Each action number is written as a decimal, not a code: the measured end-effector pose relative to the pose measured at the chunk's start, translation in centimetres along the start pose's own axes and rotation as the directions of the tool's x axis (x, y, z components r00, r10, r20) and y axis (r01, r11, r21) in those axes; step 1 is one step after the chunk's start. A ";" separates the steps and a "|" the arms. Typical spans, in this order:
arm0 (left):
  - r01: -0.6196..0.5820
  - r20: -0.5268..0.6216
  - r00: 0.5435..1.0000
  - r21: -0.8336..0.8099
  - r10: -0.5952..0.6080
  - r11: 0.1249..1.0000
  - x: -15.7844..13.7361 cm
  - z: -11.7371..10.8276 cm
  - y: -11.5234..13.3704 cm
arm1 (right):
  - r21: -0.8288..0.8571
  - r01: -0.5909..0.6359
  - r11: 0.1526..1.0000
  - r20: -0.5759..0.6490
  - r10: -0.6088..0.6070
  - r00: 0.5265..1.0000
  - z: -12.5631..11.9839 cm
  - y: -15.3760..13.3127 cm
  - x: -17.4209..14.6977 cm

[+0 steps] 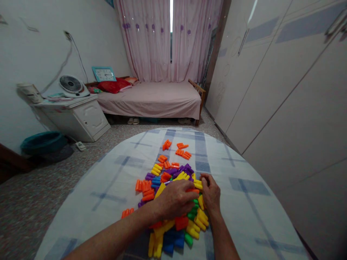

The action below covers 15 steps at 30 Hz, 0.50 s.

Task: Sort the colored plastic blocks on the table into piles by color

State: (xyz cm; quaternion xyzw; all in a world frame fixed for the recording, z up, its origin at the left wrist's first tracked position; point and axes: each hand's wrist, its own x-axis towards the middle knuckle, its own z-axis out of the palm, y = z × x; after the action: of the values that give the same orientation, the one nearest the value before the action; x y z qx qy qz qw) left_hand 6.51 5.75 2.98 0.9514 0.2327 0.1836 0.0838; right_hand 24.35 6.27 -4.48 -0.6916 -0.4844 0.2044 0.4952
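A heap of finger-shaped plastic blocks in yellow, orange, purple, blue and green lies on the round table. Over its middle is my left hand, its fingers closed about an orange block that shows only in part. My right hand rests at the heap's right edge with fingers curled, its fingertips against a yellow block; what it grips, if anything, is hidden. Below the hands lie more yellow blocks and blue blocks. Purple blocks are at the heap's far side.
Several loose orange blocks lie beyond the heap on the checked tablecloth. A bed stands beyond the table. Pale wardrobe doors line the right. At left are a white cabinet, a fan and a teal bin.
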 end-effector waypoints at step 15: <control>0.722 -0.125 0.691 0.156 -0.712 0.674 6.6 -0.6 -21.2 | -0.019 -0.015 1.000 0.007 0.016 1.000 -0.1 0.4 0.0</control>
State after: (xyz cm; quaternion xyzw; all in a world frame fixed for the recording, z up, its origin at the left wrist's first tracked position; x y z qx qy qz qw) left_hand 3.00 27.55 0.39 0.7820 0.6057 0.1382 0.0499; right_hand 24.63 6.20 -4.80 -0.6992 -0.4828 0.2062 0.4853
